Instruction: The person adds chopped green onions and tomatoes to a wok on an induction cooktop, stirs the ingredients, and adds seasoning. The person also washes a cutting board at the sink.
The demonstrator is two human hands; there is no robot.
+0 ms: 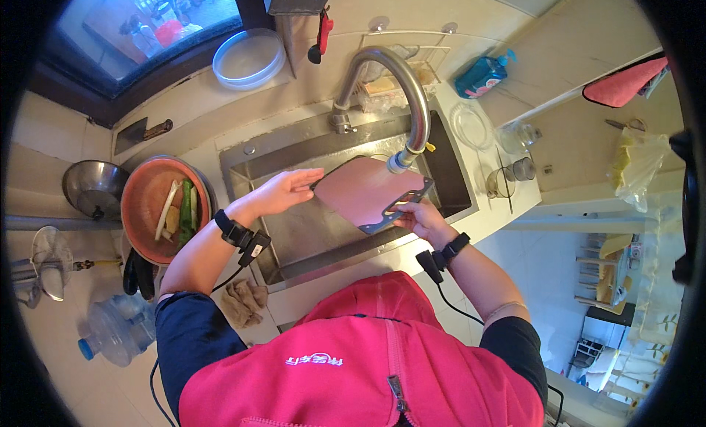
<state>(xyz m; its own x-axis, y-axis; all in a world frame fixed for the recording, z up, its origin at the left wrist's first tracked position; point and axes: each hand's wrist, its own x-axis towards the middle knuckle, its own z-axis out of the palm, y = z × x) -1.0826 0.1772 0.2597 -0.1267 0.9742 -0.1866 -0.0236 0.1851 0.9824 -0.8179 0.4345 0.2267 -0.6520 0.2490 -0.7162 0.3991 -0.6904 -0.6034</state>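
A pink cutting board (358, 190) with a dark grey rim is held tilted over the stainless steel sink (292, 250). My right hand (422, 220) grips its handle cutout at the lower right edge. At the board's left corner is my left hand (281, 193), fingers stretched out and apart; whether the fingertips touch the rim I cannot tell. The gooseneck faucet (422, 107) arches above, its spout end over the upper right part of the board. A pale streak lies on the board below the spout.
Left of the sink, an orange-red basin (149, 206) holds green and white vegetables, near a steel bowl (94, 187). A brown rag (242, 303) lies by the front left corner. A blue soap bottle (482, 77), a glass jar (518, 137) and a wire rack (386, 88) stand behind and right.
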